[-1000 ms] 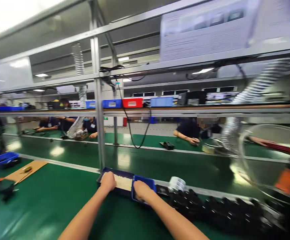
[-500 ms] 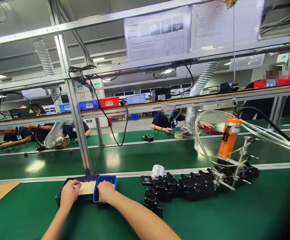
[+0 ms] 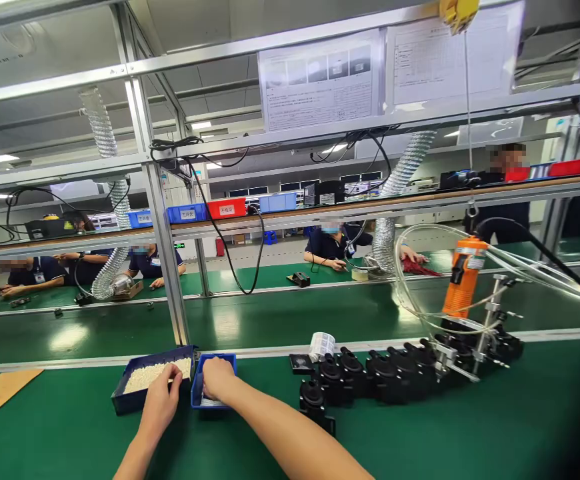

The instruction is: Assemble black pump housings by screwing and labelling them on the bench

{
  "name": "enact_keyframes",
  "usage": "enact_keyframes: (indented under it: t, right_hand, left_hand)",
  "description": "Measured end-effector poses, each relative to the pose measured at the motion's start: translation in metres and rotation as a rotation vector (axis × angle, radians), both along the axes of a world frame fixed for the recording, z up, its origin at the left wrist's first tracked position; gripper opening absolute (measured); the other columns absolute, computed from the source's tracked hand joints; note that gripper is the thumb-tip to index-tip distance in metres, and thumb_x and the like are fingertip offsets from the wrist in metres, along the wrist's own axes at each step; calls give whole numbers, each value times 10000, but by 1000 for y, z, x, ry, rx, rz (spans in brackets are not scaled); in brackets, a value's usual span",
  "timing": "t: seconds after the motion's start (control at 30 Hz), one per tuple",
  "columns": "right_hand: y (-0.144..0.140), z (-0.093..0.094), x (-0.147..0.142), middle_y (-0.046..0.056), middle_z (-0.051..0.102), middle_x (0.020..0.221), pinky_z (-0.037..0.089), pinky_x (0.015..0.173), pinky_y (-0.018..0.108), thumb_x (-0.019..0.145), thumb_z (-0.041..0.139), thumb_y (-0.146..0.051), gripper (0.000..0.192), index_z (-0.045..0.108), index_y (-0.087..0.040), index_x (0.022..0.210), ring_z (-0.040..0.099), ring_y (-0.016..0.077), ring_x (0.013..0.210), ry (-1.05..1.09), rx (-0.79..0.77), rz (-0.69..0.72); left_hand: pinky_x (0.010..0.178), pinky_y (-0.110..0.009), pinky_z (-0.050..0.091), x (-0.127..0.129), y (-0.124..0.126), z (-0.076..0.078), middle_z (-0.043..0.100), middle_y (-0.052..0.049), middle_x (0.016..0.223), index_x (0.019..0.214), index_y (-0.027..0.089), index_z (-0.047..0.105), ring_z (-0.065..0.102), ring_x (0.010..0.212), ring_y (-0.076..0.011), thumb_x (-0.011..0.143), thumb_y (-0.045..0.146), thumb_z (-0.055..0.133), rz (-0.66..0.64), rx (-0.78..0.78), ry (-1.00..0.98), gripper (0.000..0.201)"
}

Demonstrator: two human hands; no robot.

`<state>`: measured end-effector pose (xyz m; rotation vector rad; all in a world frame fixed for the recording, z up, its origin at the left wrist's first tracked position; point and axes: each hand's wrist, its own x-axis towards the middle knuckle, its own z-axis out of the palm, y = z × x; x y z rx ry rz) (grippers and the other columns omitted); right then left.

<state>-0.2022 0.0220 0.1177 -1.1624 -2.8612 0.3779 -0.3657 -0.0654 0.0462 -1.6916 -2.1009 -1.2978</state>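
My left hand (image 3: 163,395) is over the right front part of a dark blue tray (image 3: 129,404) of small cream-coloured pieces (image 3: 146,377). Its thumb and fingers come together in a pinch; anything between them is too small to make out. Beside that tray stands a smaller blue bin (image 3: 232,363), and my right hand (image 3: 219,381) reaches down into it with curled fingers. The fingertips are hidden, so what they grip cannot be seen. Some whitish items (image 3: 210,402) show at the bottom of this bin.
Several black housings (image 3: 384,375) stand in a row to the right, with a label roll (image 3: 322,345) behind them. An orange electric screwdriver (image 3: 465,277) hangs above a metal fixture (image 3: 457,363). Brown cardboard (image 3: 13,393) lies far left. Co-workers sit across the bench.
My left hand has moved right and towards me across the tray. The dark blue tray now sits more angled. My right hand stays in the small bin, and the view has shifted slightly.
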Motion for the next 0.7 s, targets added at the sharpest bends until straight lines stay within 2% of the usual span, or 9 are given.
enact_keyframes:
  t: [0.1, 0.17, 0.27, 0.33, 0.4, 0.47, 0.53, 0.6, 0.7]
  right_hand:
    - [11, 12, 22, 87, 689, 1271, 600, 961, 463, 1028, 709, -359, 283, 685, -176, 1242, 692, 265, 1123, -15, 15, -27]
    - [29, 25, 47, 94, 672, 1311, 590, 981, 477, 1041, 687, -371, 300, 673, -181, 1273, 679, 272, 1153, -11, 48, -81]
    - [63, 45, 94, 126, 634, 1377, 573, 1014, 504, 1039, 689, -359, 351, 644, -164, 1328, 656, 291, 1200, -71, 89, -257]
    - [83, 51, 123, 123, 653, 1341, 590, 986, 494, 1030, 705, -347, 347, 650, -152, 1312, 675, 284, 1162, -167, 53, -366]
    - [93, 49, 142, 106, 674, 1296, 612, 944, 474, 1030, 708, -338, 321, 659, -157, 1291, 695, 266, 1109, -269, -9, -431]
    - [93, 42, 147, 94, 685, 1264, 624, 914, 454, 1030, 710, -334, 305, 663, -164, 1279, 706, 255, 1075, -338, -51, -447]
    - [85, 31, 141, 92, 685, 1260, 626, 904, 445, 1031, 708, -337, 308, 660, -167, 1283, 707, 252, 1067, -349, -51, -419]
    - [74, 20, 128, 94, 679, 1272, 626, 903, 444, 1033, 704, -343, 319, 653, -170, 1295, 704, 253, 1071, -309, -20, -364]
    - [57, 4, 104, 96, 675, 1277, 626, 897, 438, 1034, 702, -348, 326, 649, -171, 1302, 703, 252, 1070, -190, 51, -262]
  left_hand:
    - [649, -317, 520, 2, -1, -4, 668, 0, 679, 795, 266, 527, 677, 638, -226, 1010, 370, 406, -25, -16, 40, 268]
    - [686, -353, 530, 7, -5, -4, 676, -25, 727, 837, 256, 520, 680, 680, -242, 1043, 345, 366, -29, -7, 80, 271]
    - [972, -451, 531, 30, -11, 0, 736, -100, 1042, 963, 235, 554, 700, 1018, -277, 1074, 301, 355, -167, -14, 219, 237]
    - [1202, -494, 386, 53, -11, -1, 710, -87, 1262, 1066, 245, 575, 618, 1265, -259, 1073, 239, 386, -330, -52, 351, 189]
    - [1265, -484, 313, 75, -8, -4, 712, -43, 1279, 1098, 264, 587, 603, 1290, -230, 1049, 181, 445, -462, -110, 471, 171]
    - [1154, -440, 443, 89, -1, -11, 736, -38, 1161, 1072, 252, 599, 664, 1127, -231, 1015, 156, 516, -507, -172, 549, 139]
    - [956, -394, 534, 90, 6, -18, 735, -54, 1064, 1038, 229, 602, 673, 985, -246, 1006, 156, 543, -479, -223, 581, 100]
    - [859, -379, 531, 82, 10, -22, 727, -71, 1039, 1036, 215, 601, 659, 961, -265, 1024, 147, 515, -427, -258, 584, 110]
    - [857, -380, 509, 65, 10, -26, 718, -80, 1036, 1047, 208, 604, 641, 976, -275, 1033, 112, 475, -373, -296, 563, 161]
